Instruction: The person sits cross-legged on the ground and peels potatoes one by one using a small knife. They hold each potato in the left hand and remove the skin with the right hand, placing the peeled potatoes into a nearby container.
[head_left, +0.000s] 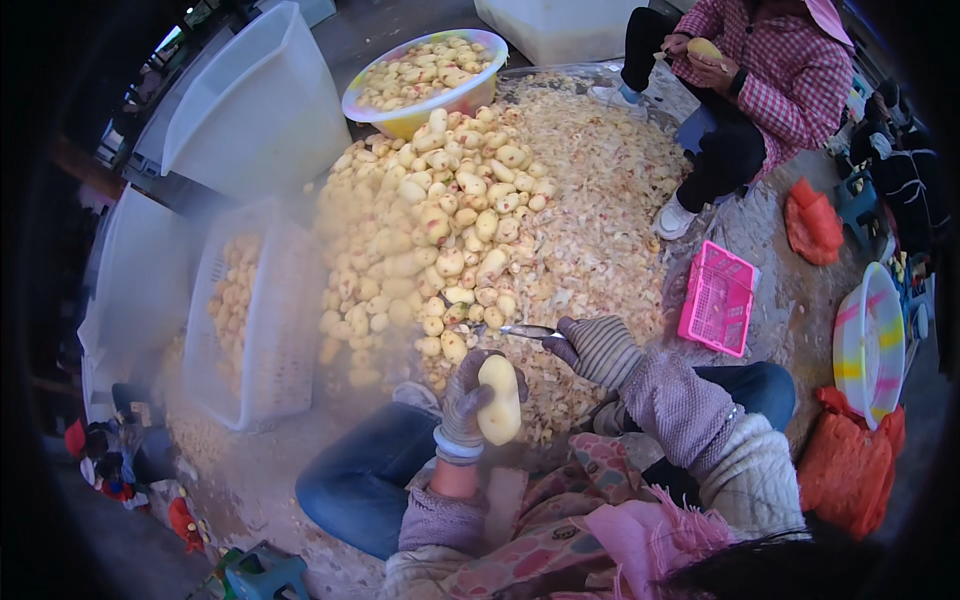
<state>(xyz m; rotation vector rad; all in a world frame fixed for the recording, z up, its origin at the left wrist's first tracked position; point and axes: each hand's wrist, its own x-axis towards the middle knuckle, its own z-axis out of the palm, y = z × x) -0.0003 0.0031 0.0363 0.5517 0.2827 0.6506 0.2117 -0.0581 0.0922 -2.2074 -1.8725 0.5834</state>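
My left hand (465, 405), in a striped knit glove, is closed around a large peeled potato (499, 401) held upright above my lap. My right hand (600, 349), gloved the same way, grips a peeler (529, 331) whose metal blade points left, apart from the potato. Just beyond both hands lies a big heap of peeled potatoes (450, 225), some with reddish spots. A thick layer of peelings (592, 210) spreads over the ground to the right of the heap and down between my feet.
A person (787, 97) sits at the upper right, holding a potato. A multicoloured basin (442, 105) full of potatoes stands behind the heap. Left is a white plastic crate (292, 360) with potatoes. A pink basket (712, 300), another basin (870, 345) and a red sack (847, 472) are at right.
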